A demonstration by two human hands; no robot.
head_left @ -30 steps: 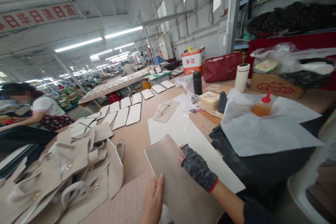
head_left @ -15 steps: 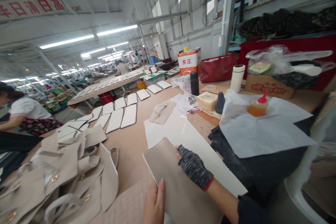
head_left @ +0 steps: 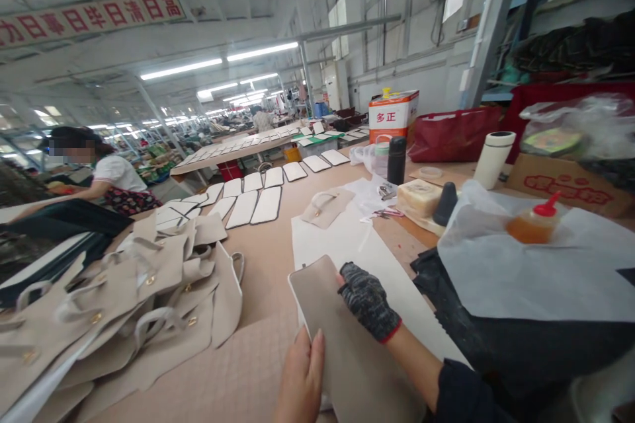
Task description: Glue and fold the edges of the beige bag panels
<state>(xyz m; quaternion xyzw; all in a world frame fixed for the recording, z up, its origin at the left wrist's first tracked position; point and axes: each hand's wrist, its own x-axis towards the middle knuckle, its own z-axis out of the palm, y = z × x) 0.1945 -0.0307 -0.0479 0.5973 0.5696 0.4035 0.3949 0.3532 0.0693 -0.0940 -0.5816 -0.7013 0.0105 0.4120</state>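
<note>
A taupe leather-like bag panel point(head_left: 347, 357) with rounded corners and a pale edge is tilted in front of me, over a white sheet point(head_left: 317, 238). My bare left hand point(head_left: 302, 373) is closed on its left edge, thumb on the face. My right hand point(head_left: 370, 301), in a dark grey fingerless glove with a red cuff, is closed at the upper right edge, fingers curled; its fingertips are partly hidden. To the left lies a pile of beige bag pieces point(head_left: 169, 297) with handles and gold-coloured fittings. A single beige piece with a handle point(head_left: 327, 206) lies on the table beyond the panel.
Rows of white, dark-edged panels point(head_left: 243, 209) lie along the far left. To the right are a black bottle point(head_left: 396, 160), a yellowish block point(head_left: 419, 197), a dark cone point(head_left: 445, 203), a white flask point(head_left: 495, 158) and a red-capped squeeze bottle point(head_left: 533, 225). A co-worker point(head_left: 116, 175) is at left.
My view has swung left, so the table's things appear further right and more of the co-worker shows. Both hands keep nearly the same place on the panel.
</note>
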